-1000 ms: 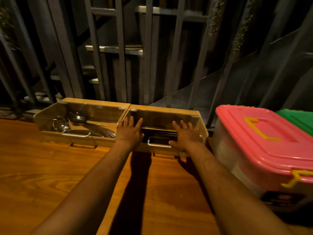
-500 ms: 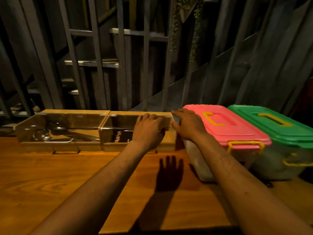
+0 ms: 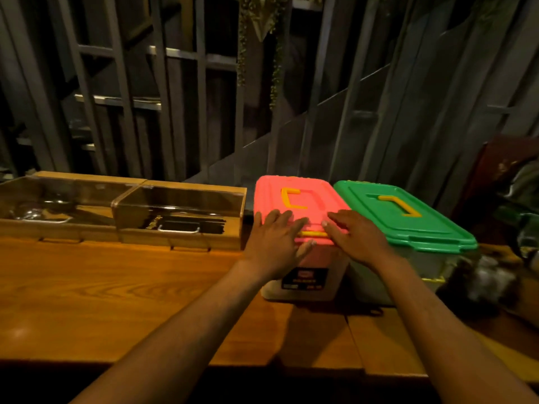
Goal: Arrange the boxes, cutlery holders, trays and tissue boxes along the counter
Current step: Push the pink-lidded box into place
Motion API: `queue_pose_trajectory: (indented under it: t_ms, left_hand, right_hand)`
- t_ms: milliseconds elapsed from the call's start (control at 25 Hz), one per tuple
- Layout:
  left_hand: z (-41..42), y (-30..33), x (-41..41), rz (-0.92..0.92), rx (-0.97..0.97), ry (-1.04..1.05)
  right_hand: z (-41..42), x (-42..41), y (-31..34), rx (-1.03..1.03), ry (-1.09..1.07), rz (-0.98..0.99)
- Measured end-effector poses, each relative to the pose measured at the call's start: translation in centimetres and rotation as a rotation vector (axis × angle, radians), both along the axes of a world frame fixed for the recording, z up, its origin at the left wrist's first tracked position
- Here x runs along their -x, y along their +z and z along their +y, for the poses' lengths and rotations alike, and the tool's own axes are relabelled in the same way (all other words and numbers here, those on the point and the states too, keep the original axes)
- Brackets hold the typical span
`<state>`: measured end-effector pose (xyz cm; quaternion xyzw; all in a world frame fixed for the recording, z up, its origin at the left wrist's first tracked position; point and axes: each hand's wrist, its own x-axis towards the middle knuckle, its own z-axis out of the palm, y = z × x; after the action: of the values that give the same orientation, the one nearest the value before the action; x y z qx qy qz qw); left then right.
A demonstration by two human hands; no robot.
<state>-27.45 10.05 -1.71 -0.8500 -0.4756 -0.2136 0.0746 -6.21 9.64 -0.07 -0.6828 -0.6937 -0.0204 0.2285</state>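
The person is laying both hands flat on the front edge of the pink-lidded box [image 3: 297, 199], which is sitting on the tabletop [image 3: 116, 287]. The left hand [image 3: 277, 240] is resting over the box's left front corner with fingers spread and open, gripping nothing. The right hand [image 3: 353, 237] is lying open on the lid to the right of the yellow front latch [image 3: 313, 234], also closing on nothing.

Hazards from here, as a judgement: flat palms are relying on friction alone, so a push could slip, or press the latch. A push angled left of the pink-lidded box would be driving it into the right cutlery holder [image 3: 180, 217], which is standing just beside it.

Clearances: the green-lidded box [image 3: 405, 217] is sitting against the pink-lidded box's right side, leaving no lateral room. Behind the pink-lidded box the tabletop's far edge is near. In front of it, open tabletop is running toward the person.
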Motion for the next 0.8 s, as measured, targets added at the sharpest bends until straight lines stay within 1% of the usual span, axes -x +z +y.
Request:
queue_pose_trajectory:
  t_ms: [80, 160, 440, 800]
  left_hand:
    - [-0.5, 0.2, -0.1, -0.012, 0.005, 0.057]
    - [-1.1, 0.5, 0.3, -0.012, 0.011, 0.087]
    - [-1.8, 0.6, 0.9, 0.026, -0.055, 0.148]
    - [-0.2, 0.0, 2.8, 0.017, -0.096, 0.158]
  right_hand:
    - [-0.1, -0.4, -0.7, 0.06, 0.072, -0.036]
    - [0.0, -0.4, -0.9, 0.069, 0.129, -0.073]
    - [0.4, -0.2, -1.7, -0.01, 0.147, -0.084]
    - [2.2, 1.6, -2.0, -0.037, 0.193, -0.063]
